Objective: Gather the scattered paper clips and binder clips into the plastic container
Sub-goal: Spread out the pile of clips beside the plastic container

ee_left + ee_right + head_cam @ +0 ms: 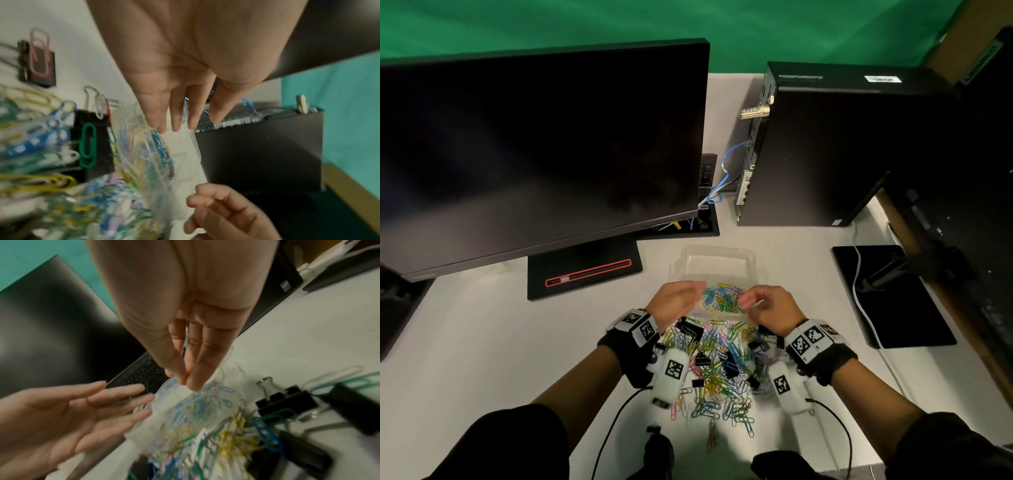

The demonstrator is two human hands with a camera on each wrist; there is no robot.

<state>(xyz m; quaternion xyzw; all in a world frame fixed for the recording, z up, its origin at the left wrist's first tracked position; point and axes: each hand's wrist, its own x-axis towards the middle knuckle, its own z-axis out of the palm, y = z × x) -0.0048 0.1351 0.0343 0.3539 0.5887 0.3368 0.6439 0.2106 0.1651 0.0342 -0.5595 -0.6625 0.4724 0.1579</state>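
I hold both hands above the clear plastic clamshell container point(717, 270), which serves as the reference point here. My left hand point(675, 301) is released: fingers straight, palm turned inward, gripping nothing. My right hand point(770, 306) has its fingers loosely bent with the tips drawn together; the right wrist view shows the fingertips point(192, 382) at the container's near rim, but I cannot tell whether they pinch the rim or only touch it.

Inside the container lies a batch of coloured wire paper clips point(722, 296). Nearer to me than the container, a much larger heap of coloured paper clips point(722, 370) covers the white tabletop point(500, 342), with black metal binder clips point(702, 359) mixed into it.

Risk assessment, in my judgement:
1. The container is thin and light. A sideways sweep of the heap against its near rim can push it away toward the black monitor base point(585, 270) or tip it, spilling the contents.
2. The paper clips interlock. Lifting a handful can drag trailing clips that fall outside the container.
3. The wrist cables point(616, 421) hang over the near edge of the heap and can snag clips.
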